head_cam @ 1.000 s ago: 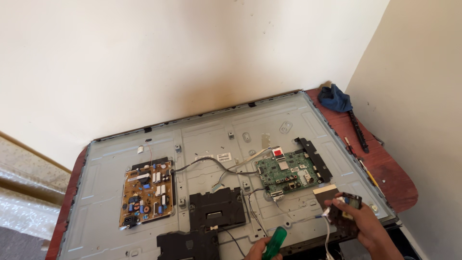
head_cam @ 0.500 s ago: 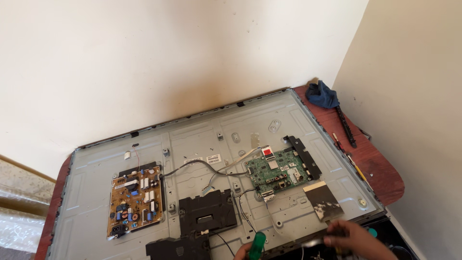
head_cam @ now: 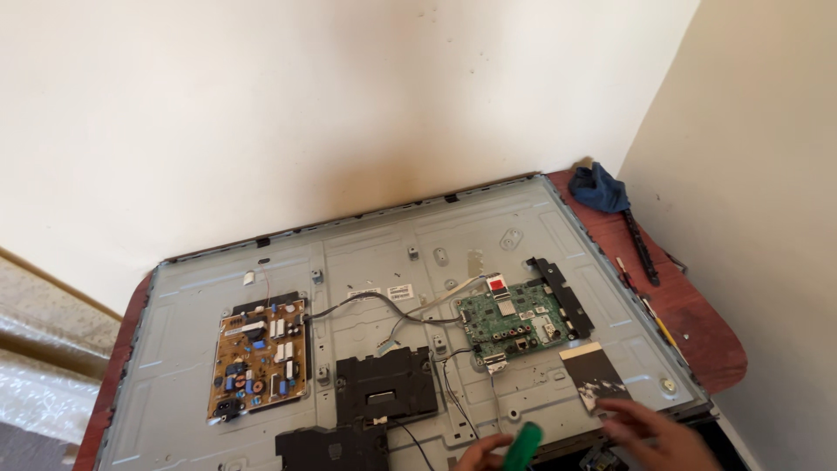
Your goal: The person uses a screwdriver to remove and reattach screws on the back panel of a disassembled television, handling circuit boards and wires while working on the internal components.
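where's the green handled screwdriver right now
In the head view, the green-handled screwdriver is at the bottom edge, right of centre, held in the left hand, just below the grey metal back panel and left of the right hand.

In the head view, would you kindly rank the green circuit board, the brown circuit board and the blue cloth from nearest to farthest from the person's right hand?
From the right hand, at the lower right:
1. Green circuit board, just up and left of it on the metal panel.
2. Blue cloth, at the far right corner of the table.
3. Brown circuit board, far across on the panel's left side.
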